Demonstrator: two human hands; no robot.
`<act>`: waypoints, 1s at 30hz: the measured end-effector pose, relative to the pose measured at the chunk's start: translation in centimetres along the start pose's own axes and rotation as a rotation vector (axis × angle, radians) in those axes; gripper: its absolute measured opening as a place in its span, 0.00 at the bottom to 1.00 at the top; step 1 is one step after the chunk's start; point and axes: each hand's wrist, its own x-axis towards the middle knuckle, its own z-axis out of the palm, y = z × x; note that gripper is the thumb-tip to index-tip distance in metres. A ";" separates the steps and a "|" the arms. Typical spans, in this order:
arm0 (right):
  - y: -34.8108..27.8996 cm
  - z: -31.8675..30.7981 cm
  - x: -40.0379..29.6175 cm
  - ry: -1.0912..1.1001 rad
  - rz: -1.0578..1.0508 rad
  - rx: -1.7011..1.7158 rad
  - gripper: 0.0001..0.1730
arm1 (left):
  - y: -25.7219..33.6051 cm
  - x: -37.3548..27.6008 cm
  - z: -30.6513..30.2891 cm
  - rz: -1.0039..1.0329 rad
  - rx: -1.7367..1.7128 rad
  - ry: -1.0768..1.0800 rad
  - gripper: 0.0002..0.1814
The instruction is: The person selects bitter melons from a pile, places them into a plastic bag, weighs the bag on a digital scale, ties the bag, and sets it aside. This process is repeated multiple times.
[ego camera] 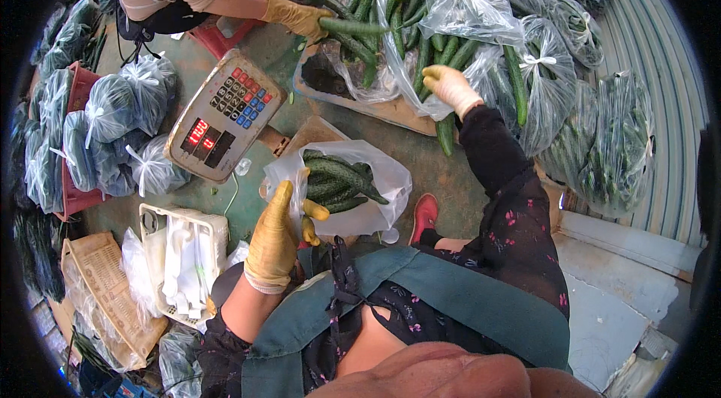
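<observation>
My left hand [276,234], in a yellow glove, grips the left rim of a clear plastic bag [388,178]. Several dark green cucumbers [335,178] lie in this bag, on the platform of a scale. To its upper left stands the scale's keypad and display unit [225,116], showing lit red digits. My right hand [453,88], gloved too, is stretched out over the cucumber pile [448,51], its fingers bent beside an opened large plastic bag [394,82]. Whether it holds a cucumber cannot be told. The pile lies partly on a shallow tray [360,106].
A co-worker's gloved hand [298,18] holds a cucumber [355,26] at the top. Tied bags [115,102] and a red crate [76,195] stand left. Below them are a white basket [217,229] and a tan crate [107,302]. More filled bags [602,139] lie right, by corrugated metal [664,116].
</observation>
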 end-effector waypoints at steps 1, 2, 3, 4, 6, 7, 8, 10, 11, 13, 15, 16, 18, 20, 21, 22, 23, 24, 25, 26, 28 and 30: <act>0.0 -0.8 1.3 0.033 0.071 0.061 0.26 | -0.1 0.1 -0.1 -0.009 -0.008 -0.004 0.36; 1.9 -0.9 3.5 0.160 0.045 -0.043 0.28 | -0.1 0.3 -0.1 -0.023 -0.012 -0.014 0.36; 4.1 -1.1 5.8 0.245 0.101 0.191 0.22 | -0.1 0.4 -0.1 -0.025 -0.011 -0.019 0.36; 2.9 -3.1 7.1 0.005 0.254 0.827 0.22 | -0.1 0.3 -0.2 -0.014 -0.018 0.002 0.36; 5.0 -5.6 9.6 0.064 0.428 1.040 0.34 | 0.0 0.3 -0.1 -0.020 -0.020 0.005 0.36; 2.8 -6.2 9.1 0.248 0.479 1.032 0.43 | 0.0 0.1 0.0 -0.022 -0.018 0.019 0.36; 2.7 -7.2 9.5 0.305 0.532 1.108 0.47 | 0.2 0.1 0.2 -0.027 -0.008 0.020 0.36; 3.9 -8.9 12.0 0.467 0.504 1.273 0.43 | 0.3 0.2 0.5 -0.029 0.005 0.017 0.35; 4.9 -10.0 13.2 0.587 0.427 1.360 0.36 | 0.4 0.4 0.6 -0.034 0.012 0.010 0.35; 6.3 -12.2 15.7 0.725 0.235 1.464 0.27 | 0.6 0.6 0.6 -0.023 0.019 -0.003 0.34; 5.9 -15.2 17.0 0.681 0.023 1.334 0.25 | 0.7 0.4 0.6 -0.020 0.013 0.021 0.34; 7.0 -18.4 16.8 0.681 -0.081 1.160 0.24 | 0.7 0.6 0.7 -0.029 0.014 0.006 0.33; 7.6 -24.4 16.4 0.721 -0.286 0.681 0.24 | 0.8 0.8 0.7 -0.042 0.015 0.000 0.33; 6.9 -29.8 14.4 0.822 -0.268 0.204 0.30 | 0.9 0.5 0.8 -0.043 -0.006 0.025 0.33; 5.6 -32.3 12.3 0.891 -0.166 -0.027 0.37 | 0.9 0.5 0.9 -0.045 -0.016 0.026 0.33; 0.7 -32.7 9.5 0.890 0.163 -0.262 0.41 | 0.8 0.2 0.9 -0.040 -0.016 0.047 0.33; -3.4 -32.7 6.9 0.877 0.502 -0.507 0.46 | 0.7 0.1 0.7 -0.037 -0.017 0.051 0.33; 1.1 -35.3 6.6 0.859 0.407 -0.720 0.44 | 0.7 0.5 0.8 -0.046 -0.009 0.018 0.33; 5.2 -37.6 7.0 0.876 0.246 -0.772 0.42 | 0.7 0.8 0.9 -0.048 -0.002 -0.004 0.34; 7.6 -39.1 7.5 0.884 0.067 -0.810 0.40 | 0.7 0.9 0.9 -0.044 0.000 -0.012 0.35; 7.7 -38.6 7.5 0.842 -0.147 -0.351 0.40 | 0.5 0.9 0.6 -0.034 0.001 -0.020 0.33; 6.2 -37.2 7.9 0.784 -0.122 0.780 0.44 | 0.3 0.8 0.8 -0.031 0.010 -0.005 0.33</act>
